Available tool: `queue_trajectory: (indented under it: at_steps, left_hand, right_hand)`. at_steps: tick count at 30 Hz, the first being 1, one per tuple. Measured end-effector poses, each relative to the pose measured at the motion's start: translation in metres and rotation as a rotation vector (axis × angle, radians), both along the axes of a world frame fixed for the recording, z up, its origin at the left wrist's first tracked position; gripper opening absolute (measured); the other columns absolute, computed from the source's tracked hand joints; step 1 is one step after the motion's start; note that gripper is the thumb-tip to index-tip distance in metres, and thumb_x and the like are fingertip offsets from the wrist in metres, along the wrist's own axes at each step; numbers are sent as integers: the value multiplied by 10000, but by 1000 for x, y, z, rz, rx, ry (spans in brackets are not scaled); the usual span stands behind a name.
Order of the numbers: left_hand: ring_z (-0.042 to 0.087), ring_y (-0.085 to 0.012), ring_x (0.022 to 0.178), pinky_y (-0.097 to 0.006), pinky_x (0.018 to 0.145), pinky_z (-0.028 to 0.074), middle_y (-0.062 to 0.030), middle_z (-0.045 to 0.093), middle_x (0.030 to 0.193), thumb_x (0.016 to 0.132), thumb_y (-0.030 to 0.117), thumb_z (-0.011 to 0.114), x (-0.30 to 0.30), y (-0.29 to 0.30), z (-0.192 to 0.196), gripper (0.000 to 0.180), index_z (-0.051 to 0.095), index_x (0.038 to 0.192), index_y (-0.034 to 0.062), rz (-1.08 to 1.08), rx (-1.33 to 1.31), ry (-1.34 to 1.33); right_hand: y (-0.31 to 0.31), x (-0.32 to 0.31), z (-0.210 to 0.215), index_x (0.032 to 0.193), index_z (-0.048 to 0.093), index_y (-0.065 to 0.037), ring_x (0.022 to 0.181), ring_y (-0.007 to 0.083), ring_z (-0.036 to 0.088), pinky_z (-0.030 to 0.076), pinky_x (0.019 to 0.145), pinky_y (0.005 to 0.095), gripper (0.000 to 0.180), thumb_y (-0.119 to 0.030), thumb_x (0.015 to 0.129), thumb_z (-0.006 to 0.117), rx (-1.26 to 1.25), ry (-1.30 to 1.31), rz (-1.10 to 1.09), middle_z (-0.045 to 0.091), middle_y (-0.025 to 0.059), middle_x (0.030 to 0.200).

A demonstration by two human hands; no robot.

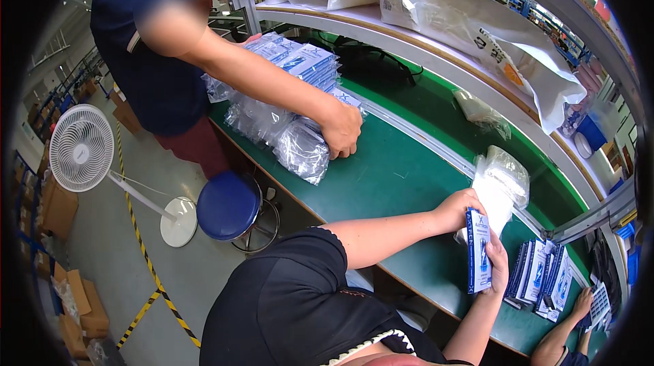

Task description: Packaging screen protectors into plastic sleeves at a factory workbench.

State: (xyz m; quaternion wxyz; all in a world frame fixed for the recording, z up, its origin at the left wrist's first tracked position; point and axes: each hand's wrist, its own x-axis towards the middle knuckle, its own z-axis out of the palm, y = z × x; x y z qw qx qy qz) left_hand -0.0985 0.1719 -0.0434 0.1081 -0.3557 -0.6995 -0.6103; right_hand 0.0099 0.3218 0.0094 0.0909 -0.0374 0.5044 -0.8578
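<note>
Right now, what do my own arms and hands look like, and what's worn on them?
Both forearms are bare. The left hand and right hand wear no gloves, and no watch shows. The left arm leaves a black short sleeve with a scalloped edge.

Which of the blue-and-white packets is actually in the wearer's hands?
The single upright packet, between the left hand and right hand. The others stand untouched in a row farther right.
</note>
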Motion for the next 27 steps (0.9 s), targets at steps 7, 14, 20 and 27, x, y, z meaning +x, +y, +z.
queue_trajectory:
  at_steps: [7, 14, 20, 27]
  left_hand:
    - [631, -204, 796, -297, 750, 506, -105, 663, 826, 770, 43, 649, -3, 1, -1, 95, 697, 849, 23, -130, 32, -299]
    - [604, -98, 663, -238, 547, 493, -57, 628, 777, 853, 103, 623, 1, -12, 15, 156, 634, 971, 1, -168, 243, -937]
    - [634, -152, 709, -274, 630, 505, -95, 661, 810, 795, 26, 604, -3, -12, 3, 148, 656, 928, -13, -78, 34, -450]
    - [634, -309, 779, -374, 707, 510, -167, 636, 827, 764, 31, 577, 0, -23, 17, 163, 685, 886, 28, 129, -245, -114]
  right_hand:
    - [-4, 4, -4, 1356, 344, 141, 903, 171, 675, 547, 795, 243, 627, -90, 851, 636, -11, -17, -86, 630, 183, 1119]
    - [16, 11, -19, 1319, 403, 127, 942, 182, 659, 527, 843, 267, 560, -68, 848, 635, 22, 6, -124, 635, 169, 1111]
    - [12, 8, -19, 1350, 364, 122, 935, 194, 660, 525, 833, 285, 619, 9, 813, 651, 162, 0, -121, 636, 189, 1105]
    - [10, 6, -32, 1356, 356, 128, 1058, 200, 606, 472, 926, 302, 580, 31, 844, 608, 203, 14, -273, 588, 204, 1201]
